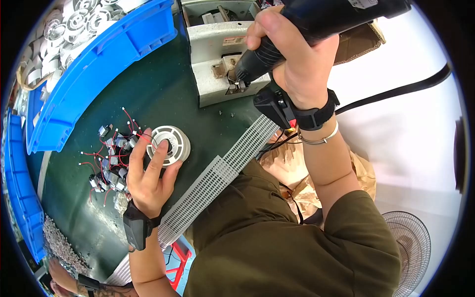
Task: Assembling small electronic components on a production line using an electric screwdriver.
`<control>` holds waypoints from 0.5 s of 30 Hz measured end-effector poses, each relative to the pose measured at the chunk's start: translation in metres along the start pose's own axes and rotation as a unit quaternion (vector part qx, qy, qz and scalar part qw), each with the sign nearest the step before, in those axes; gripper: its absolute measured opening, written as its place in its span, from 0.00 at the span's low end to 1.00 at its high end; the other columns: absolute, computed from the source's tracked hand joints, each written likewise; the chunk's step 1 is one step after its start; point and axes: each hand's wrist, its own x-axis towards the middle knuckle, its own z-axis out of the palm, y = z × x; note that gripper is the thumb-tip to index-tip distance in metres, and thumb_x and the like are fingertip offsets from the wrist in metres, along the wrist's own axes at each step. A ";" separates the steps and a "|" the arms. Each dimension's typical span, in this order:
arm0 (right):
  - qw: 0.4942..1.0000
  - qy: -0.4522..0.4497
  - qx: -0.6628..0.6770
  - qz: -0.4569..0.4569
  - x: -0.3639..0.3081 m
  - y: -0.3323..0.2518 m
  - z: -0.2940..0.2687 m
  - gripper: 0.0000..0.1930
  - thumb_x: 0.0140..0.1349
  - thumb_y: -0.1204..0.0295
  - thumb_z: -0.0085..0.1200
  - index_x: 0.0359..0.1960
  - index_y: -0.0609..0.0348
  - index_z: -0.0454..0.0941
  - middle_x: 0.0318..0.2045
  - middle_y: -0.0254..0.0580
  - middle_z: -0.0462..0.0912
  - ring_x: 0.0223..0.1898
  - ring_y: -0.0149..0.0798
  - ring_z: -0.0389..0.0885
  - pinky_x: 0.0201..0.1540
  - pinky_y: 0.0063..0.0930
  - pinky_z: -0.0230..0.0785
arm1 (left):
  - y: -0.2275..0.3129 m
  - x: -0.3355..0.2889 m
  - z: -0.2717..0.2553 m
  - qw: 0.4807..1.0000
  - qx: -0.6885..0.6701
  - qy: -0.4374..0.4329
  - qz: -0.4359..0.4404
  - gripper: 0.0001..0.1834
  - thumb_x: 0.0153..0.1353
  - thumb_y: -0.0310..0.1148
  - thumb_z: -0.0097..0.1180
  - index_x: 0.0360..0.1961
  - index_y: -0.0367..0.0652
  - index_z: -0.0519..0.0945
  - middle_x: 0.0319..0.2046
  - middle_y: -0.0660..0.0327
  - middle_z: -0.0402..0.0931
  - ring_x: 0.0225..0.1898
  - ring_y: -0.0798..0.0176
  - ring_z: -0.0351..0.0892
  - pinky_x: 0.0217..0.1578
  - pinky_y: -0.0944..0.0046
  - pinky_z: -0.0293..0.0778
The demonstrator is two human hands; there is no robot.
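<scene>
**White Round Part and Black Power Tool at a Green Worktable**

Left of centre in the frame, the white round part [183, 148] lies on the green worktable [123, 94] under the left hand [150, 183]. The fingers of this hand are spread: one fingertip reaches over the dark hub, another lies at the left rim, and the thumb is at the lower edge. How firmly they press cannot be told. At upper right, the right hand [304, 62] is wrapped around the black power tool [346, 19], its fingers curled about the body and partly hidden. The tool's tip points down at a pale metal fixture [210, 81]; contact cannot be told. Just left of the left hand is a cluster of small motors [113, 158] with red wires. A blue bin [109, 62] of white plastic parts [74, 29] occupies the upper left; another person's hand [60, 277] shows at lower left.
</scene>
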 end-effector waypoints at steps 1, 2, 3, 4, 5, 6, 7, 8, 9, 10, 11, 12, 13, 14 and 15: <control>1.000 -0.003 0.000 -0.005 0.000 0.000 0.000 0.21 0.49 0.85 0.57 0.46 0.71 0.67 0.21 0.43 0.77 0.19 0.32 0.77 0.24 0.22 0.70 | 0.000 0.001 0.000 1.000 0.000 0.000 -0.001 0.26 0.44 0.26 0.69 0.48 0.40 0.78 0.53 0.44 0.70 0.48 0.45 0.76 0.43 0.57 0.78; 1.000 -0.002 -0.001 -0.006 0.007 0.009 -0.005 0.21 0.49 0.85 0.57 0.46 0.71 0.67 0.21 0.43 0.77 0.19 0.32 0.77 0.24 0.22 0.70 | 0.002 0.002 0.000 1.000 0.000 -0.001 0.000 0.26 0.44 0.26 0.69 0.48 0.40 0.78 0.53 0.44 0.70 0.48 0.45 0.76 0.43 0.57 0.78; 0.982 -0.093 0.071 -0.149 0.020 0.028 -0.015 0.21 0.49 0.85 0.57 0.46 0.71 0.67 0.21 0.43 0.77 0.20 0.32 0.77 0.24 0.22 0.70 | 0.003 0.002 0.001 1.000 -0.001 -0.002 0.001 0.26 0.44 0.27 0.69 0.47 0.40 0.79 0.52 0.44 0.70 0.48 0.45 0.76 0.43 0.57 0.78; 0.930 -0.181 0.142 -0.287 0.027 0.039 -0.020 0.21 0.49 0.85 0.57 0.46 0.71 0.67 0.21 0.43 0.77 0.20 0.32 0.77 0.24 0.22 0.70 | 0.003 0.003 0.001 1.000 -0.001 -0.003 0.000 0.26 0.44 0.27 0.69 0.47 0.40 0.79 0.52 0.44 0.70 0.48 0.45 0.76 0.43 0.57 0.78; 0.930 -0.181 0.145 -0.285 0.019 0.028 -0.011 0.21 0.49 0.85 0.57 0.46 0.71 0.67 0.21 0.43 0.77 0.20 0.32 0.77 0.24 0.22 0.70 | 0.002 0.001 0.000 1.000 0.001 -0.002 -0.002 0.26 0.44 0.27 0.69 0.47 0.40 0.79 0.52 0.44 0.70 0.48 0.45 0.76 0.43 0.57 0.78; 0.984 -0.083 0.067 -0.144 0.004 0.011 -0.003 0.21 0.49 0.85 0.57 0.46 0.71 0.67 0.21 0.42 0.78 0.20 0.31 0.76 0.24 0.22 0.70 | 0.001 0.000 -0.001 1.000 0.004 0.000 -0.004 0.26 0.44 0.27 0.70 0.47 0.40 0.79 0.52 0.44 0.70 0.48 0.45 0.76 0.43 0.57 0.78; 1.000 0.020 -0.016 0.000 -0.004 -0.001 0.001 0.21 0.49 0.84 0.57 0.46 0.71 0.67 0.21 0.42 0.78 0.20 0.31 0.76 0.24 0.21 0.70 | 0.001 0.000 -0.001 1.000 0.004 0.000 -0.005 0.26 0.44 0.27 0.70 0.47 0.40 0.79 0.52 0.44 0.70 0.48 0.45 0.76 0.43 0.57 0.78; 1.000 0.019 -0.016 0.001 -0.003 -0.001 0.001 0.21 0.49 0.84 0.57 0.46 0.71 0.67 0.21 0.42 0.78 0.20 0.31 0.76 0.24 0.21 0.70 | 0.001 0.001 -0.001 1.000 0.005 -0.002 -0.005 0.26 0.44 0.27 0.70 0.47 0.40 0.79 0.52 0.44 0.70 0.48 0.45 0.76 0.42 0.57 0.78; 1.000 0.022 -0.003 -0.001 -0.003 -0.001 0.001 0.21 0.49 0.84 0.58 0.46 0.71 0.67 0.21 0.42 0.78 0.20 0.31 0.76 0.24 0.21 0.70 | 0.001 0.000 -0.002 1.000 0.006 -0.003 -0.005 0.26 0.44 0.27 0.70 0.47 0.40 0.79 0.52 0.44 0.70 0.48 0.45 0.76 0.42 0.57 0.78; 1.000 0.027 0.007 -0.004 -0.003 -0.002 0.001 0.20 0.50 0.83 0.58 0.46 0.71 0.67 0.21 0.42 0.78 0.20 0.31 0.76 0.24 0.21 0.70 | 0.001 0.001 -0.001 1.000 0.005 -0.003 -0.005 0.26 0.44 0.27 0.70 0.47 0.40 0.79 0.52 0.44 0.70 0.48 0.45 0.76 0.42 0.57 0.78; 1.000 0.027 0.006 -0.004 -0.003 -0.002 0.001 0.20 0.50 0.83 0.58 0.46 0.71 0.67 0.21 0.42 0.78 0.20 0.31 0.76 0.24 0.21 0.70 | 0.001 0.001 0.000 1.000 0.005 -0.002 -0.003 0.26 0.44 0.28 0.70 0.47 0.40 0.79 0.52 0.44 0.70 0.48 0.45 0.76 0.42 0.57 0.78; 1.000 0.021 -0.008 -0.003 -0.003 -0.002 0.002 0.21 0.50 0.83 0.58 0.46 0.71 0.67 0.22 0.42 0.78 0.20 0.31 0.76 0.24 0.21 0.69 | 0.001 0.001 0.000 1.000 0.006 -0.001 -0.001 0.26 0.44 0.28 0.70 0.47 0.41 0.79 0.52 0.44 0.70 0.48 0.45 0.76 0.42 0.57 0.78; 1.000 0.014 -0.018 -0.002 -0.003 -0.001 0.003 0.21 0.50 0.82 0.59 0.46 0.70 0.67 0.22 0.42 0.78 0.20 0.31 0.76 0.24 0.21 0.69 | 0.000 0.001 -0.001 1.000 0.008 -0.001 -0.002 0.26 0.44 0.28 0.70 0.47 0.41 0.79 0.52 0.44 0.70 0.48 0.45 0.76 0.42 0.57 0.78; 1.000 0.015 -0.020 -0.003 0.004 0.009 -0.003 0.21 0.50 0.82 0.59 0.46 0.70 0.67 0.22 0.42 0.78 0.20 0.31 0.76 0.24 0.21 0.69 | 0.002 0.002 0.000 1.000 0.003 -0.001 -0.002 0.26 0.44 0.28 0.70 0.48 0.41 0.79 0.52 0.44 0.70 0.48 0.45 0.76 0.42 0.57 0.78; 0.984 -0.082 0.069 -0.140 0.018 0.027 -0.014 0.21 0.50 0.82 0.59 0.46 0.70 0.67 0.22 0.42 0.78 0.20 0.31 0.76 0.24 0.21 0.69 | 0.003 0.004 0.000 1.000 -0.003 0.000 -0.002 0.26 0.44 0.28 0.70 0.48 0.41 0.79 0.52 0.44 0.70 0.48 0.45 0.76 0.42 0.57 0.78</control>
